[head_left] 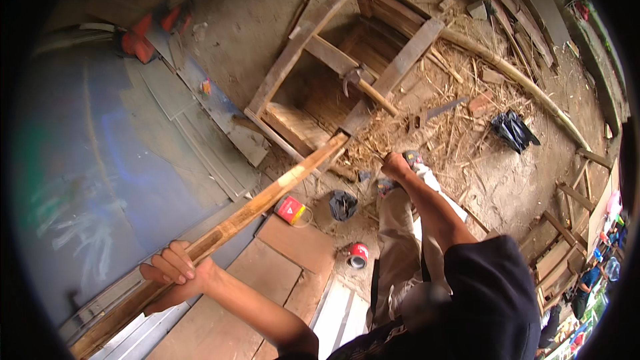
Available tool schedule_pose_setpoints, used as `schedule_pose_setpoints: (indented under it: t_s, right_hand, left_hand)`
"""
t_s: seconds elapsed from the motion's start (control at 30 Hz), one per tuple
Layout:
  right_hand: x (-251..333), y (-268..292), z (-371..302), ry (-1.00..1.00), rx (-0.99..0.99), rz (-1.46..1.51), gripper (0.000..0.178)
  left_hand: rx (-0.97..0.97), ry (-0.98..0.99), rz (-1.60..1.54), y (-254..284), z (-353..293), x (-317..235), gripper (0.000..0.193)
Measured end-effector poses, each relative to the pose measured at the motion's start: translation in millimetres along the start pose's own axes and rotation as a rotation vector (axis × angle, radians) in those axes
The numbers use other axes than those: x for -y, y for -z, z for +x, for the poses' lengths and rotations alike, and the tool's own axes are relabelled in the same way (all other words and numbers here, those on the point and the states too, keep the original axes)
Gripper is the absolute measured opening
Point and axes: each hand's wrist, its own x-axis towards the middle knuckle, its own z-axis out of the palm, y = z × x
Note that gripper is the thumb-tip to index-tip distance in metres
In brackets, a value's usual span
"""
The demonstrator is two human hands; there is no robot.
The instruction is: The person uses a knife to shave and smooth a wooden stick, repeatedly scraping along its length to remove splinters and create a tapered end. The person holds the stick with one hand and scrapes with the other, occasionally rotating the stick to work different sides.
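Observation:
My left hand is wrapped round a long wooden beam, toward its near left end. The beam slants away to the right, and its far end meets the corner of a wooden frame lying on the ground. My right hand is closed a little to the right of that far end. A thin dark piece seems to show at its fingers, but I cannot make out what it is. A claw hammer rests across the frame, its head on a rail. On the ground to the right lies a handsaw.
Wood shavings litter the dirt floor. A red can, a red tin and black plastic bags sit around me. Blue-grey sheets spread at left; a long pole and stacked wood are at right.

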Motion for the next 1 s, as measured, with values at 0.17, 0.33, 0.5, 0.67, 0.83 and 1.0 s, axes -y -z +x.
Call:
schedule_pose_setpoints:
  t_s: [0.17, 0.33, 0.5, 0.67, 0.83, 1.0]
  right_hand:
    - [116.6, 43.1, -68.1, 0.246, 0.264, 0.015, 0.02]
    - [222.5, 75.2, -218.8, 0.636, 0.108, 0.383, 0.031]
    - [243.4, 83.6, -284.9, 0.716, 0.025, 0.49, 0.032]
    - [214.8, 90.6, -238.5, 0.571, 0.028, 0.465, 0.031]
    - [194.8, 82.5, -211.4, 0.583, -0.212, 0.546, 0.024]
    - [175.7, 52.4, -182.7, 0.383, 0.041, 0.482, 0.026]
  left_hand:
    - [-0.131, -0.057, 0.113, -11.8, 3.1, 7.1, 0.077]
    - [-0.721, -0.208, 0.617, -47.8, 6.6, 23.7, 0.067]
    - [-0.802, -0.175, 0.634, -85.4, -1.9, 32.6, 0.062]
    - [-0.722, -0.144, 0.52, -81.8, -9.6, 27.4, 0.06]
    - [-0.666, -0.158, 0.494, -72.3, -9.1, 28.2, 0.058]
    - [-0.733, -0.183, 0.589, -65.7, -6.5, 30.8, 0.059]
